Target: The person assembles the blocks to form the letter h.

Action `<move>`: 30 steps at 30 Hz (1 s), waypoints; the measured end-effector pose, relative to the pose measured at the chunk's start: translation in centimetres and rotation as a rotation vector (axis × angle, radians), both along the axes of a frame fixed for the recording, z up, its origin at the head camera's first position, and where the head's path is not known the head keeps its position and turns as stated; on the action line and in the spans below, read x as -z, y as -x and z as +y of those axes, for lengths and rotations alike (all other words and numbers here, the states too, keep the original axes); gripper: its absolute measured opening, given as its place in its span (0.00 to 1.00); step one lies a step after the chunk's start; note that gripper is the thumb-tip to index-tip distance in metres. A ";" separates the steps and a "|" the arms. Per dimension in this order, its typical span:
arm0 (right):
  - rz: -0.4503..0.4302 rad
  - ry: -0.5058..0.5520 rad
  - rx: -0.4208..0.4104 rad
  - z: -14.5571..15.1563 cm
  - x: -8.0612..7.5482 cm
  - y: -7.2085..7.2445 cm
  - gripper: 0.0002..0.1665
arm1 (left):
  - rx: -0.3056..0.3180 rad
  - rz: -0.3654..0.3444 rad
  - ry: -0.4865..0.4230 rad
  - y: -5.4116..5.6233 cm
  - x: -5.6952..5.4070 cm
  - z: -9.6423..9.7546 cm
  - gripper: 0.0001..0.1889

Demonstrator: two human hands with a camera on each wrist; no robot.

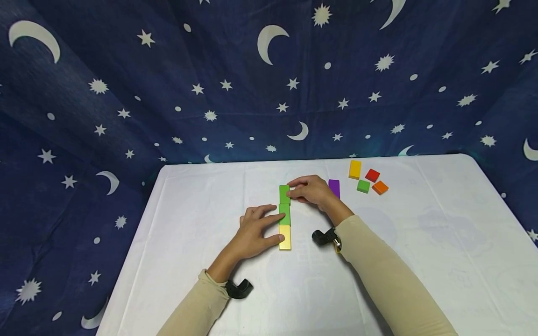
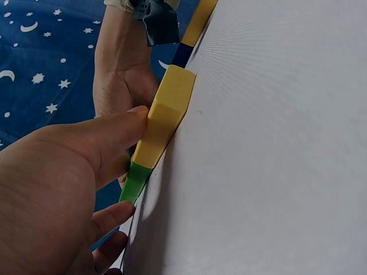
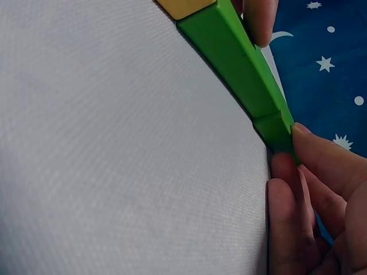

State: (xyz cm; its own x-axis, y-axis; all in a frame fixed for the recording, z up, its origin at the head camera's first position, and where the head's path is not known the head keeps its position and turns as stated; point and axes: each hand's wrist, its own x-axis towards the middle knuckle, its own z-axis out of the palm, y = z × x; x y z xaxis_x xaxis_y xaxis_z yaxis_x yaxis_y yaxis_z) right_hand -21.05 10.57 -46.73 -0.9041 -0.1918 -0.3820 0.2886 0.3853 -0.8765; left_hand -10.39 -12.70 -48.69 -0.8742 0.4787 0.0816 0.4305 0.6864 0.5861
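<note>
Three blocks lie end to end in a line on the white table: a yellow block (image 1: pixel 286 244) nearest, a green block (image 1: pixel 286 220) in the middle and another green block (image 1: pixel 284 192) farthest away. My right hand (image 1: pixel 316 192) pinches the far green block between thumb and fingers, as the right wrist view also shows. From the left side, my left hand (image 1: pixel 252 235) touches the line, its thumb on the yellow block (image 2: pixel 163 114) and its index finger on the middle green block. Its other fingers are extended and loosely bent beside the blocks.
Beyond my right hand lies a purple block (image 1: pixel 334 187). Farther back right are a yellow-orange block (image 1: pixel 355 169), a red one (image 1: pixel 372 175), a small green one (image 1: pixel 363 186) and an orange one (image 1: pixel 380 187). Another yellow block (image 1: pixel 337 248) is mostly hidden under my right wrist.
</note>
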 end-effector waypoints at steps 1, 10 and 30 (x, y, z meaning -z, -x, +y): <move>-0.002 0.000 0.002 0.0 0.0 0.0 0.25 | -0.001 0.000 -0.001 0.0 0.0 0.0 0.31; -0.029 0.013 0.018 0.0 0.0 0.0 0.25 | -0.003 -0.007 -0.007 -0.1 0.0 0.0 0.30; 0.024 -0.009 0.006 -0.1 0.0 -0.2 0.25 | -0.003 0.001 -0.008 0.0 0.2 0.0 0.30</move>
State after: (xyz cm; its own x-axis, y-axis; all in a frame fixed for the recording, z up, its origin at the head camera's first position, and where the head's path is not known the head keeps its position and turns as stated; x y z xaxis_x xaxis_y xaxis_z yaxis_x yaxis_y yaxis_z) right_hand -20.89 10.48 -46.75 -0.9143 -0.1830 -0.3614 0.2695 0.3913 -0.8799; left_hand -10.39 -12.72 -48.90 -0.8755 0.4753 0.0866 0.4293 0.6830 0.5910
